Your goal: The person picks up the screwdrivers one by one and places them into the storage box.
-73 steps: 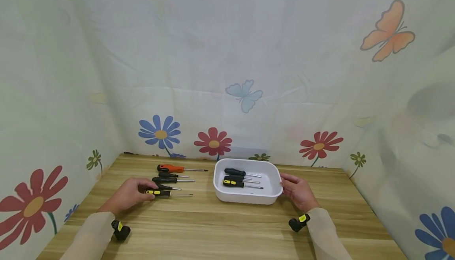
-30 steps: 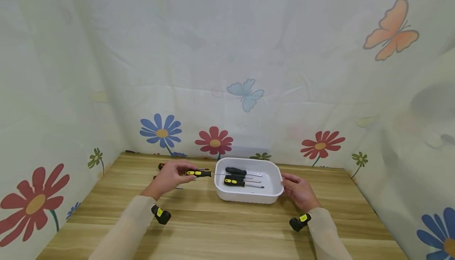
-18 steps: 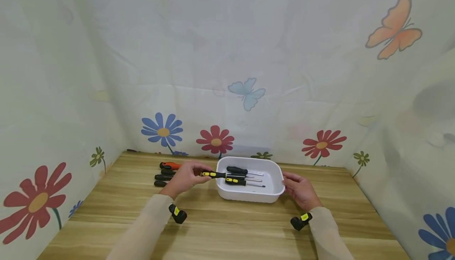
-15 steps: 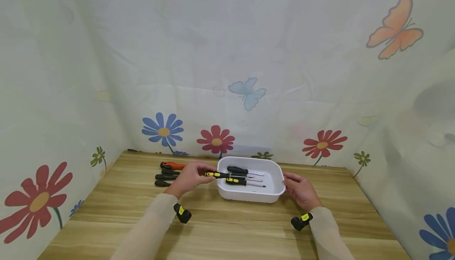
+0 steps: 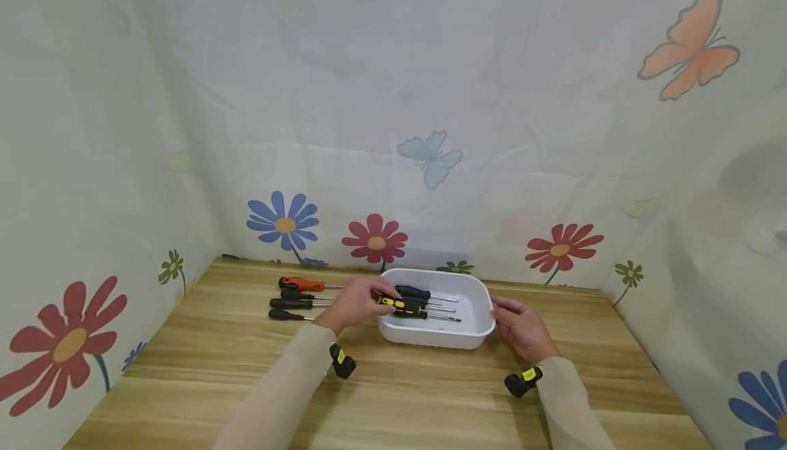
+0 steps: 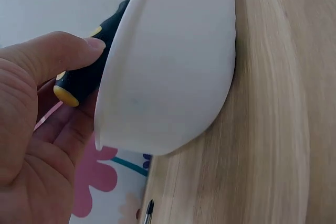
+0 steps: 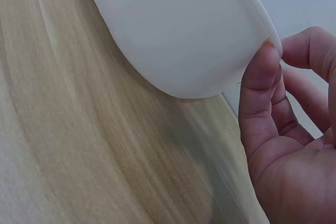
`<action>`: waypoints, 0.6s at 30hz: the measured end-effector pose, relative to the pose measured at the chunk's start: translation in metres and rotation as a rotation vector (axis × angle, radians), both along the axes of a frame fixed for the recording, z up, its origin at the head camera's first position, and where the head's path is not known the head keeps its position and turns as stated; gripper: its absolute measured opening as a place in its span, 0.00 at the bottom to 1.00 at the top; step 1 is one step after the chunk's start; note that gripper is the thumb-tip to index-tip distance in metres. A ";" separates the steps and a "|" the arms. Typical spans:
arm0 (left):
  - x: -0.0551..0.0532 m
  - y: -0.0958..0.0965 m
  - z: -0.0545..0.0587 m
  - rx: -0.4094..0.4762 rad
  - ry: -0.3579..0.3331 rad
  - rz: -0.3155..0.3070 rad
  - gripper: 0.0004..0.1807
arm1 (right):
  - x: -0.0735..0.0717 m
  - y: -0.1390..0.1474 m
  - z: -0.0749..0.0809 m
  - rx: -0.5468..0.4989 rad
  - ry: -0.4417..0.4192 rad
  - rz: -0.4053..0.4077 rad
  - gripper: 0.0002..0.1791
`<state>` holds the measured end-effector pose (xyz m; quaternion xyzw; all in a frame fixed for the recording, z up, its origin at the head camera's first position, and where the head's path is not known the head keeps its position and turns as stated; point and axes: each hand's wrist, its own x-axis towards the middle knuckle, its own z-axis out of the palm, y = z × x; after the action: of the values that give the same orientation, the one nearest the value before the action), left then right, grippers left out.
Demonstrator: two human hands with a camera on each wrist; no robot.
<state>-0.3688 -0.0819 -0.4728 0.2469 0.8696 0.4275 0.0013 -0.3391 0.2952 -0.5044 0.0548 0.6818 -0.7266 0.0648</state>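
Inscriptions: none legible in any view. Item 1: left yellow label [image 5: 341,355], on the left wrist camera [image 5: 344,368]; any print too small to read. Item 2: right yellow label [image 5: 529,373], on the right wrist camera [image 5: 518,386], nearer the right edge of the worktop [image 5: 424,402]; likewise unreadable. Item 3: yellow patches [image 5: 399,305] on the held screwdriver [image 6: 86,77]; lettering, if any, cannot be made out.

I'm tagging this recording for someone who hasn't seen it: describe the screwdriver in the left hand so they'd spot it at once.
Find the white box on the wooden table. At its left end, the left hand grips a screwdriver with a black handle marked by yellow patches. That grip sets it apart from the dark-handled tools lying in the box.
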 end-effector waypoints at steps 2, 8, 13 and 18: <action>-0.002 0.005 0.001 -0.027 0.007 -0.006 0.10 | 0.000 0.000 0.000 -0.005 0.000 -0.003 0.27; -0.004 0.020 0.004 -0.084 -0.015 -0.004 0.10 | 0.001 -0.001 0.002 -0.007 0.008 0.000 0.27; -0.004 0.029 0.005 -0.121 -0.038 -0.010 0.10 | 0.001 -0.001 0.003 -0.005 0.007 0.004 0.26; -0.005 0.035 0.005 -0.170 -0.032 -0.016 0.09 | 0.002 -0.002 0.003 -0.006 0.009 0.007 0.26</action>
<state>-0.3738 -0.0474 -0.4675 0.2461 0.9007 0.3559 0.0394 -0.3369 0.2936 -0.5015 0.0492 0.6800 -0.7287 0.0644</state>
